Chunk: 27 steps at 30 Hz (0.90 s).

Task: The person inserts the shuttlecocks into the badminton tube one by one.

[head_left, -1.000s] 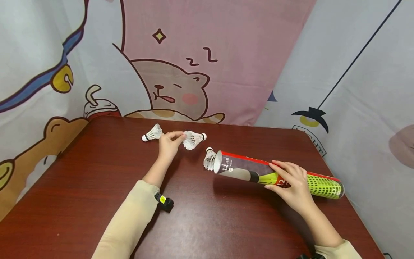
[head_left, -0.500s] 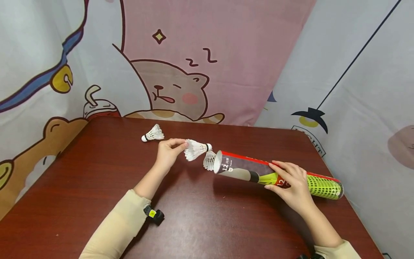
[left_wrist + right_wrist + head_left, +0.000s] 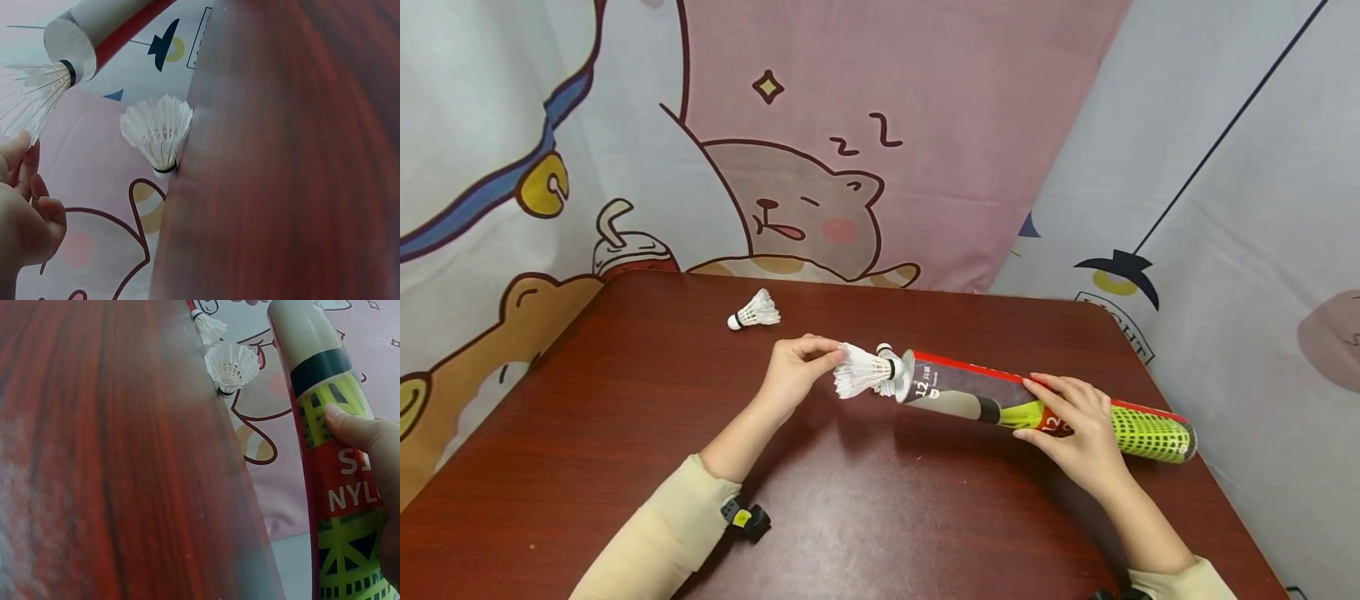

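My left hand [image 3: 796,375] pinches a white feather shuttlecock [image 3: 859,372] by its skirt edge, cork end pointing right. In the left wrist view that shuttlecock's [image 3: 39,94] cork is hidden past the rim of the tube, its black band right at the mouth. The long shuttlecock tube [image 3: 958,387], printed grey, red and yellow-green, lies tilted in the grip of my right hand [image 3: 1078,429], its mouth facing left. In the right wrist view, the thumb [image 3: 350,425] presses along the tube's [image 3: 337,481] side.
A second shuttlecock [image 3: 159,134] stands on the table behind the tube's mouth, partly hidden in the head view. Another shuttlecock [image 3: 755,310] lies farther back on the left. The dark red-brown table [image 3: 850,517] ends at a cartoon-printed curtain [image 3: 940,150].
My left hand has brought the pinched shuttlecock rightward and nearer, from behind the tube to its mouth. The right hand and tube have stayed about where they were.
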Available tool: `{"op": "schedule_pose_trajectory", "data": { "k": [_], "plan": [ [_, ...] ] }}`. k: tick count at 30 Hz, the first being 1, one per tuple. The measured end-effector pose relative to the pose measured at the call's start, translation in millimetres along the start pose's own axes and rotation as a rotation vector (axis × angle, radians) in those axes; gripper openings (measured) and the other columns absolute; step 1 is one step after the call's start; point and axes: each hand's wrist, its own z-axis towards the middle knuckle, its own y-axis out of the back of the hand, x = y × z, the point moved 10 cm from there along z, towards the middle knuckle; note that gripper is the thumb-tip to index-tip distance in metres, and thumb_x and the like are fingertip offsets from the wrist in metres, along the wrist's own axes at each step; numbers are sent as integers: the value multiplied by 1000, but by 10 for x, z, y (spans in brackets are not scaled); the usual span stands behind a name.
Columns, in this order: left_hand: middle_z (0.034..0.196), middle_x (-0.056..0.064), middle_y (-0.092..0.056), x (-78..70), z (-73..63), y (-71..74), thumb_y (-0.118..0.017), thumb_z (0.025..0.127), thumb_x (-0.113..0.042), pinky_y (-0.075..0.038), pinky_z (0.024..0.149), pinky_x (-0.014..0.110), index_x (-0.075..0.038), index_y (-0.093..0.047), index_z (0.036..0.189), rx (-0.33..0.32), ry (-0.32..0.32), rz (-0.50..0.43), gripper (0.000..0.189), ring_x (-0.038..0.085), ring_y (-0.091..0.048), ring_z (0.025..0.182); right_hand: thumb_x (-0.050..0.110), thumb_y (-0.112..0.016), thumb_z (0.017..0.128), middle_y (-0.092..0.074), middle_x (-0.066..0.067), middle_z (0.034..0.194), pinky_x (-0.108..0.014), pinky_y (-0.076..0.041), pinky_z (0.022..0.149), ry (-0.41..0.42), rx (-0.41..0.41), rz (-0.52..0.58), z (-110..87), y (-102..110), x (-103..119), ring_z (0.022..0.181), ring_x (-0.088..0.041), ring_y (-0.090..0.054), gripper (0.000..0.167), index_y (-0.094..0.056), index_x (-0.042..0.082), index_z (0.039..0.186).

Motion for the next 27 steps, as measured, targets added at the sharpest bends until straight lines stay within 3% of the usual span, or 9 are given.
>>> {"op": "schedule_pose_trajectory", "data": {
  "k": [4,12,19,27],
  "plan": [
    [79,1,-69,-7,-16,-82,-74,79,5,-45,66,23,11,-71,87,21,-27,9,10,11,-58,77,62,-66,77,-59,-7,125,-44,-23,84,3,0,1,-2,-8,3,114,-27,-45,69,-64,13,126],
    [82,14,-69,-18,-31,-315,-75,78,4,-44,68,26,7,-73,87,57,-28,42,10,10,-58,76,55,-74,74,-60,-9,124,-42,-24,83,36,-11,13,1,2,47,114,-26,-45,68,-65,12,125],
    [78,18,-67,-365,-130,-523,-74,77,8,-44,61,28,12,-71,86,72,-58,96,10,7,-53,70,61,-66,78,-60,-9,124,-42,-24,83,50,-13,15,4,-15,82,114,-26,-46,68,-65,12,125],
    [76,21,-66,-455,-151,-615,-74,76,9,-41,59,23,11,-71,81,54,-104,113,6,8,-51,67,60,-66,79,-61,-8,124,-42,-24,85,56,-9,26,21,-36,104,114,-26,-46,67,-65,12,125]
  ]
}}
